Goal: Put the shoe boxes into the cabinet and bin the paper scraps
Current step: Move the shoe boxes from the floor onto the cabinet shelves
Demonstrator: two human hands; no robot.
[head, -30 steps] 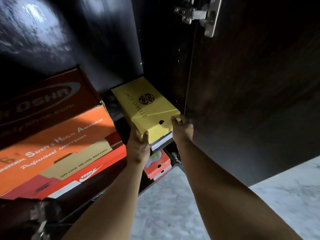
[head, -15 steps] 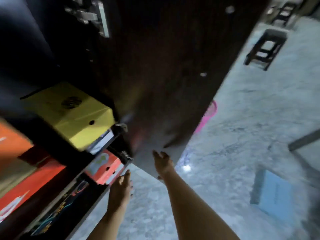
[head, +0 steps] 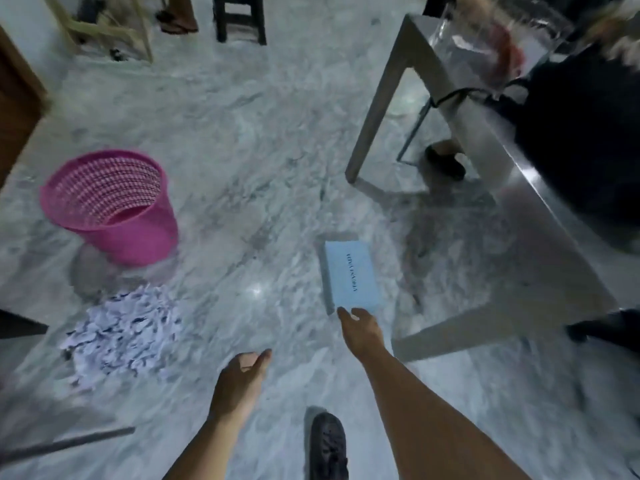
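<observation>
A light blue shoe box (head: 351, 275) lies flat on the marble floor, right of centre. My right hand (head: 362, 329) reaches out just short of its near edge, fingers relaxed and holding nothing. My left hand (head: 242, 375) hangs lower, near the middle, loosely curled and empty. A heap of white paper scraps (head: 121, 332) covers the floor at the left. Behind the heap stands a pink mesh bin (head: 110, 206), upright. The cabinet is out of view.
A grey metal table (head: 502, 209) runs along the right, with a black bag (head: 585, 129) on it. A dark stool (head: 239, 17) and another person's feet are at the far end. My dark shoe (head: 327, 445) is at the bottom.
My hands let go of the yellow box in the cabinet and drew back. The view swung right, away from the cabinet to the floor. My right hand now reaches toward the blue box.
</observation>
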